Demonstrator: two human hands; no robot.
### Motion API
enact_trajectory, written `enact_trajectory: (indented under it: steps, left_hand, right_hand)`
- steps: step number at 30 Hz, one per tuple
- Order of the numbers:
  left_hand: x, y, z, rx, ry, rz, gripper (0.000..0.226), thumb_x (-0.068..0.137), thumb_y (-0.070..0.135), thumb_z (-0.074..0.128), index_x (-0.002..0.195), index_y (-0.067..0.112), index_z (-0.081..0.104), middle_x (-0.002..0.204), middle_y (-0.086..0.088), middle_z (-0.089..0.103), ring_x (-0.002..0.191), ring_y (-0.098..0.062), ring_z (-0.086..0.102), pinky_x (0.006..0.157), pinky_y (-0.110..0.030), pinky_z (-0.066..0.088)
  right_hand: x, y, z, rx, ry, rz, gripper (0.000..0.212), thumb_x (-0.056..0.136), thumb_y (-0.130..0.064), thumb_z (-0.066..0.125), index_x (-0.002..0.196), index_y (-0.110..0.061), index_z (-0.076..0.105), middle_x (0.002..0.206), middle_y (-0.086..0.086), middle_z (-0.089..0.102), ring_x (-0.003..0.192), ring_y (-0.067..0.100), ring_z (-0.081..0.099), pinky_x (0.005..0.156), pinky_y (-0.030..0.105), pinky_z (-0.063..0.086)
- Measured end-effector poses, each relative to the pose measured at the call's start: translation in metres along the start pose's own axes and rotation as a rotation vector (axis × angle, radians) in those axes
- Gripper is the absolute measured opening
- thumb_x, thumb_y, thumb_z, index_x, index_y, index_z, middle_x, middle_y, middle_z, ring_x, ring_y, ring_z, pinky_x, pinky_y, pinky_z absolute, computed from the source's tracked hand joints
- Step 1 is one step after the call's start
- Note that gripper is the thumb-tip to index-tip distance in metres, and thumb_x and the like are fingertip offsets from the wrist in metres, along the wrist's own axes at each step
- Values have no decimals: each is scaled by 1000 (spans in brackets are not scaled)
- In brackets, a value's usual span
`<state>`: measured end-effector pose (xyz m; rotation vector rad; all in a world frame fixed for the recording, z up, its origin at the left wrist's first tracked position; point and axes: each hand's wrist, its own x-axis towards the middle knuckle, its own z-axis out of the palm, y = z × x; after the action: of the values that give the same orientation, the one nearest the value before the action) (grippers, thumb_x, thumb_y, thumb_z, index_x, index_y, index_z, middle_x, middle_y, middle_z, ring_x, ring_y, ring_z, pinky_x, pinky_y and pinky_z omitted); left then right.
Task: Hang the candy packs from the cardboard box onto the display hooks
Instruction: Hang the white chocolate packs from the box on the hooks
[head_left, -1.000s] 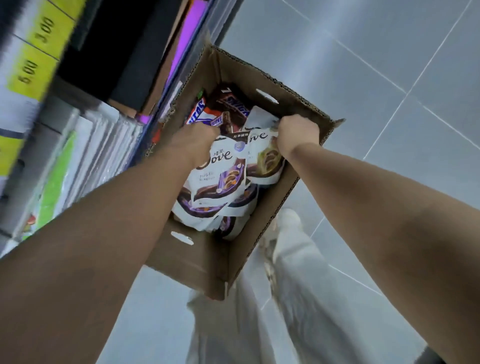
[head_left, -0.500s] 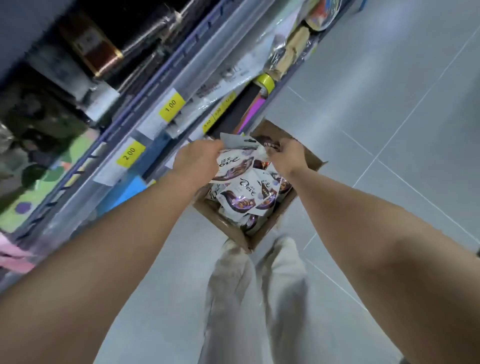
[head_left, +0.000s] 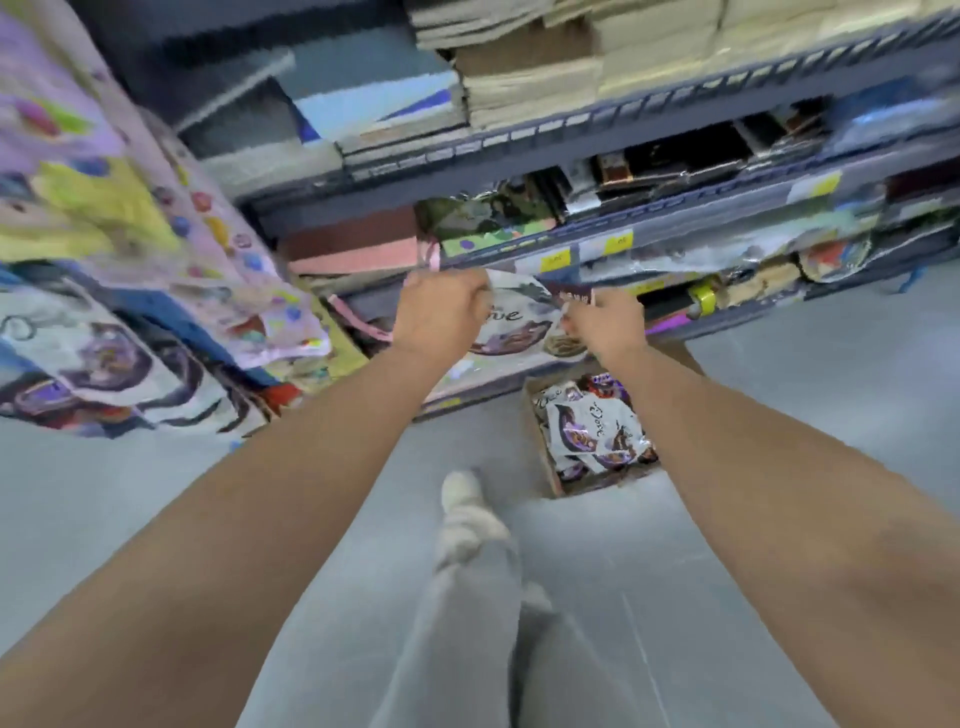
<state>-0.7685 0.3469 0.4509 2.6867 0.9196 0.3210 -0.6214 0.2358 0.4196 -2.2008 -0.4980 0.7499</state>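
Note:
Both hands hold white and purple Dove candy packs (head_left: 514, 325) up in front of the shelves. My left hand (head_left: 441, 312) grips the packs' upper left corner. My right hand (head_left: 605, 322) grips the upper right, where a dark pack edge also shows. Below them on the floor, the cardboard box (head_left: 543, 447) holds several more Dove packs (head_left: 592, 426). At the far left, candy packs (head_left: 98, 358) hang on the display, blurred; the hooks themselves are not visible.
Blue store shelves (head_left: 571, 156) with yellow price tags run across the top, stacked with paper goods and wrapped items. My legs in light trousers and one pale shoe (head_left: 465, 499) stand on the grey tiled floor beside the box.
Both hands have lifted the Dove packs out of the box and up to shelf height. The view has swung up from the box to the shelves and the hanging packs at left.

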Motion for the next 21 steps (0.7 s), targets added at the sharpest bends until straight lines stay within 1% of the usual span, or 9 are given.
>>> enact_trajectory:
  steps: [2,3,5,6,9,11,14,17,21]
  left_hand:
    - [-37,-21,-36,-14,95,-63,53,77,36,26,90,9,71,81,-18,71,78,-36,66,77,-41,51]
    - [-53,-31,-53,-13,119,-121,50,80,35,30,94,10,71,85,-17,72,81,-35,66,77,-42,51]
    - [-87,-55,-81,27,166,-224,34,87,26,42,104,12,69,94,-15,71,88,-35,65,78,-39,49]
    - [-103,-67,-94,49,208,-238,31,88,22,44,105,12,68,94,-15,71,87,-35,64,76,-38,47]
    - [-149,-103,-130,111,342,-243,34,84,22,41,98,13,71,80,-13,71,73,-32,65,72,-37,46]
    - [-171,-127,-150,120,350,-301,31,84,21,44,98,13,71,82,-10,72,75,-31,66,76,-37,43]
    - [-195,-169,-181,71,360,-341,26,86,17,48,99,10,70,89,-12,72,79,-33,66,77,-37,45]
    - [-204,-213,-210,58,325,-438,24,91,16,49,107,12,67,93,-16,70,83,-36,63,71,-37,46]
    - [-200,-267,-238,90,305,-452,26,94,21,47,113,17,65,88,-15,69,82,-34,62,68,-32,42]
  right_hand:
    - [-35,-31,17,30,-36,-61,49,88,-22,61,48,-16,32,57,13,53,63,27,51,56,32,37]
    - [-50,-45,28,54,-67,-77,49,87,-23,62,48,-16,34,54,9,50,61,26,52,57,33,40]
    - [-79,-71,53,86,-131,-114,41,86,-27,64,51,-16,45,65,14,64,72,32,64,71,42,52]
    - [-92,-81,67,101,-162,-132,37,85,-28,64,54,-13,50,71,17,66,74,33,65,76,47,52]
    - [-125,-110,109,108,-253,-215,34,81,-31,64,67,0,60,68,15,61,66,28,59,74,53,52]
    - [-146,-132,133,95,-281,-276,29,80,-31,64,65,-6,60,66,14,60,65,27,59,72,56,53]
    - [-178,-172,162,94,-325,-338,17,87,-23,61,71,-17,64,73,10,63,72,26,61,78,48,53]
    - [-197,-206,190,117,-294,-373,30,89,-19,58,59,-24,53,78,11,62,75,28,62,79,47,52]
    - [-205,-234,227,111,-202,-365,31,86,-25,58,57,-21,49,73,15,65,78,35,66,76,48,53]
